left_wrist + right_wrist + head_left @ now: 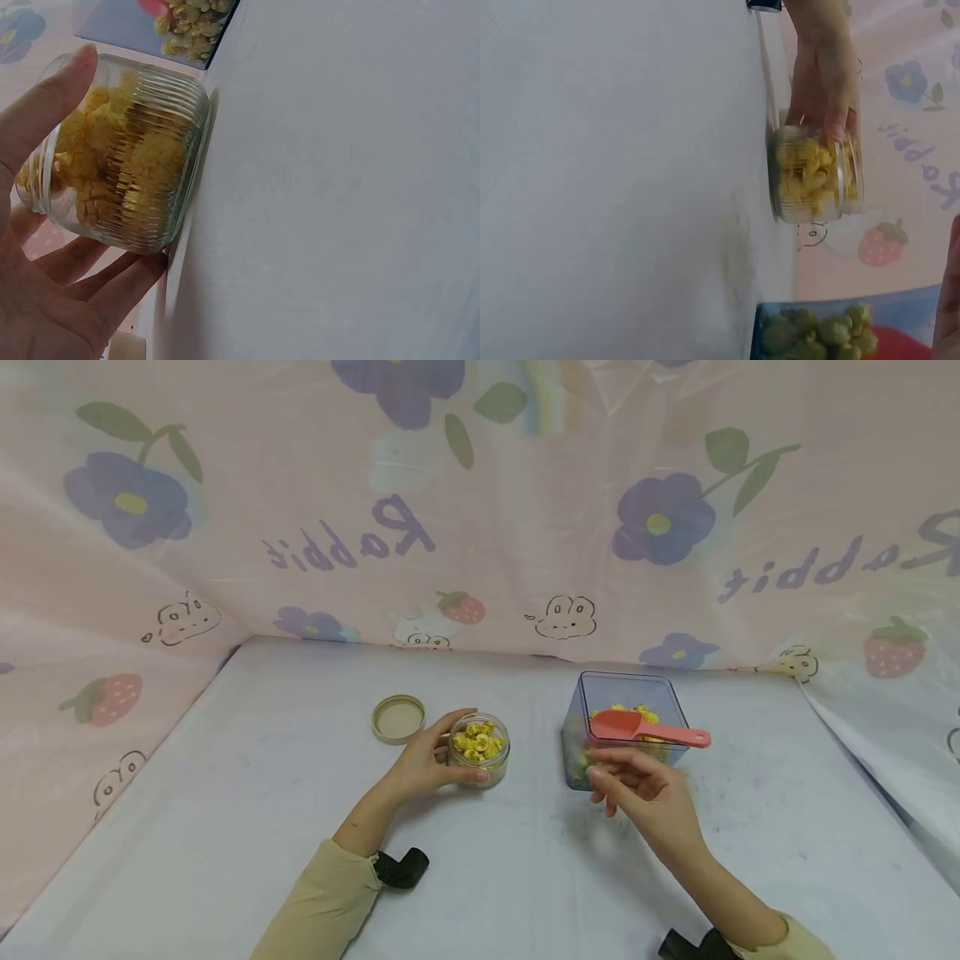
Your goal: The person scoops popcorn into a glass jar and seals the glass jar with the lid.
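Note:
A ribbed glass jar (pixel 480 760), filled with yellow popcorn (pixel 120 150), stands lidless on the white tabletop. My left hand (pixel 423 760) grips it from the left, thumb on the near side and fingers round the far side. To the right is a clear bluish plastic box (pixel 573 752) with more popcorn inside. A pink scoop (pixel 618 724) lies across its top, bowl inside and handle out past the right rim. In front of the box hovers my right hand (pixel 645 789), fingers loosely bent and holding nothing.
A round, pale gold jar lid (pixel 398 719) lies on the table left of the jar. Behind the white tabletop (pixel 510 877) hangs a pink curtain (pixel 525 527) printed with flowers, strawberries and rabbits. Black devices (pixel 402 868) are strapped to both wrists.

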Demonstrator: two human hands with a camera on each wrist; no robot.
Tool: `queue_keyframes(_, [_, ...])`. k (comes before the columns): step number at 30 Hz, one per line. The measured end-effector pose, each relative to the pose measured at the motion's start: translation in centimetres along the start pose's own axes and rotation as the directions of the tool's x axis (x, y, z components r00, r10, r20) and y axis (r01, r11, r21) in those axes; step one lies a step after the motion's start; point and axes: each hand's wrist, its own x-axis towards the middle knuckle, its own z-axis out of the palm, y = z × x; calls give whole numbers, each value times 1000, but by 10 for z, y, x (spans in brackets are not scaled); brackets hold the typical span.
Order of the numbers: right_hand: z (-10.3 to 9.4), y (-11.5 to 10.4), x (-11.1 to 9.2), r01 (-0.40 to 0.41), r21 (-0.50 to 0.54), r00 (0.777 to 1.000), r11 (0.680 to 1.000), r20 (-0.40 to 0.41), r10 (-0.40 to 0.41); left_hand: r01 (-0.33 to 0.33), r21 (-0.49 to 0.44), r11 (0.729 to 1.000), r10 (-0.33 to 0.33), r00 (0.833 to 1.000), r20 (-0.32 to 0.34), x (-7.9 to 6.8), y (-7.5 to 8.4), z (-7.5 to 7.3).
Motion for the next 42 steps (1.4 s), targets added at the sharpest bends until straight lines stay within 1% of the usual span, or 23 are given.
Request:
queue_keyframes(6, [15,3,5,-2,5,1000,1000,23,2,3,-11,1000,-3,1000,0,-1,0,0])
queue_keyframes(10, [24,5,8,2,-29,1000,1000,31,-1,-2,-1,1000,2,1000,-1,0,0,0])
queue_keyframes(13, [30,7,11,-6,-64,999,998,51,10,-6,4,1000,6,1000,-1,0,0,0])
queue_keyframes(20, [38,7,18,-63,-95,990,993,117,74,-4,-3,1000,4,1000,-7,1,0,1])
queue_keyframes(27, [45,14,29,-93,-66,976,994,192,104,-7,-8,1000,7,1000,-7,1,-1,1])
queue_keyframes(31, [49,18,35,-97,-54,971,994,215,106,-7,-14,1000,7,1000,-3,2,-2,1])
queue_keyframes(36, [54,22,42,-146,-59,962,988,225,155,-5,-12,1000,5,1000,3,2,-3,0])
queue_keyframes(39, [57,25,46,-187,-78,951,979,234,200,-5,-17,1000,5,1000,5,2,-3,0])
queue_keyframes(42, [59,28,51,-237,-71,937,969,246,247,-3,-26,1000,3,1000,8,2,-3,1])
